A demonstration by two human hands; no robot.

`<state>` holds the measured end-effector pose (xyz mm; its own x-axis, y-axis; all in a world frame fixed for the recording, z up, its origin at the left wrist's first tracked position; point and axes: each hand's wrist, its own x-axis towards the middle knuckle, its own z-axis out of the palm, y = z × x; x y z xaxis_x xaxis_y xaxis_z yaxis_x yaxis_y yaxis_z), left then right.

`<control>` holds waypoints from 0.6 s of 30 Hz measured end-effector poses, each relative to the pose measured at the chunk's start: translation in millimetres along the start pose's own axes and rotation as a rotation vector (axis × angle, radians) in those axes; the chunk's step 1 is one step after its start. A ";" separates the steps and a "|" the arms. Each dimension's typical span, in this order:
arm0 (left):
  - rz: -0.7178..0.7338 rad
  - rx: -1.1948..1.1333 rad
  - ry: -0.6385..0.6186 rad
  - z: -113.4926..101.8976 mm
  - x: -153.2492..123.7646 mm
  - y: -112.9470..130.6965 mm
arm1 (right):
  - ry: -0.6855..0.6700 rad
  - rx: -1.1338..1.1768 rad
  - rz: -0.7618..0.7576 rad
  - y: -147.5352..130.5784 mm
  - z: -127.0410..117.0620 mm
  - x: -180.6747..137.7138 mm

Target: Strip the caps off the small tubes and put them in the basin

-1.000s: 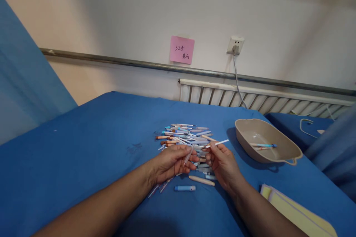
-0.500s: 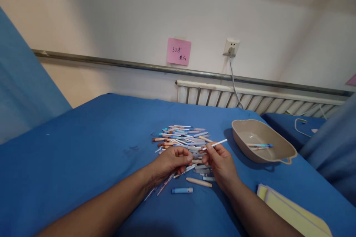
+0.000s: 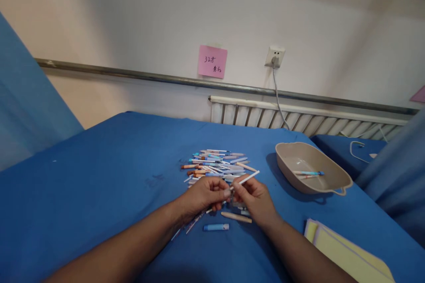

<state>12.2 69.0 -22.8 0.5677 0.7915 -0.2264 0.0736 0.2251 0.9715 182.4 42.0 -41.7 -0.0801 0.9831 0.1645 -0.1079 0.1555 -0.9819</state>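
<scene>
Now our left hand [image 3: 202,196] and right hand [image 3: 254,199] meet fingertip to fingertip, both pinching the pen [image 3: 247,179] just above the pile's [image 3: 215,163] near edge; its length slants toward the table's [image 3: 99,177] far right corner.

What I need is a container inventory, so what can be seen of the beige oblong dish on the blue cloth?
The beige oblong dish looks like matte plastic, with rounded corners, sloping walls and a small loop handle at its near right end. It sits upright on the blue cloth, apart from the right hand, which holds a thin white stick. Two thin pens lie inside, one with blue ends.
</scene>
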 end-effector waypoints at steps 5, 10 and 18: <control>-0.042 -0.094 -0.040 3.1 0.4 -1.2 | 0.064 0.020 -0.043 -5.0 -4.9 -1.2; -0.075 -0.128 -0.063 2.7 0.7 -3.5 | 0.202 0.009 -0.079 -11.4 -11.4 0.9; -0.108 -0.142 -0.090 4.5 -3.0 -0.7 | 0.130 0.113 0.036 1.0 -5.1 2.5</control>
<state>14.2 63.9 -22.4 0.6340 0.7061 -0.3156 0.0251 0.3891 0.9209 187.1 45.2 -42.8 0.0421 0.9932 0.1086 -0.2191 0.1153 -0.9689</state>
